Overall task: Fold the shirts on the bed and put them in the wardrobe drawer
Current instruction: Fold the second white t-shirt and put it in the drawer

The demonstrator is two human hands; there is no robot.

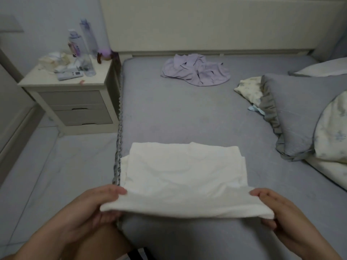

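A: What sits furthest left?

B: A cream nightstand (71, 94) with two grey drawers, against the wall beside the bed (187, 113). Its top is crowded: clear bottles (88, 37), a remote control (69, 75), crumpled tissues or cloth (54, 59) and a small purple object (104, 53) at the back corner. The small clutter is blurred and I cannot name all of it.

A: And the hands?

B: The left hand (97, 205) pinches the near left corner of the white shirt (180, 175), thumb on top, the other fingers curled beneath the cloth. The right hand (277, 209) pinches the near right corner the same way; its lower fingers show only partly under the hem.

A: Where is that shirt?

B: At the near left edge of the bed, partly folded, its near edge raised off the grey sheet between the two hands, the far part lying flat. One corner overhangs the ruffled bed trim.

A: Anything past it?

B: A lilac shirt (196, 72) lies crumpled near the headboard (206, 23), well apart from the white one, with bare sheet between them.

A: And to the right?

B: A grey frilled pillow (296, 109) lies over a floral cushion (249, 89), hiding most of it. Another floral pillow (332, 132) and a pale one (323, 69) are cut off by the frame's right edge. No wardrobe drawer is in view.
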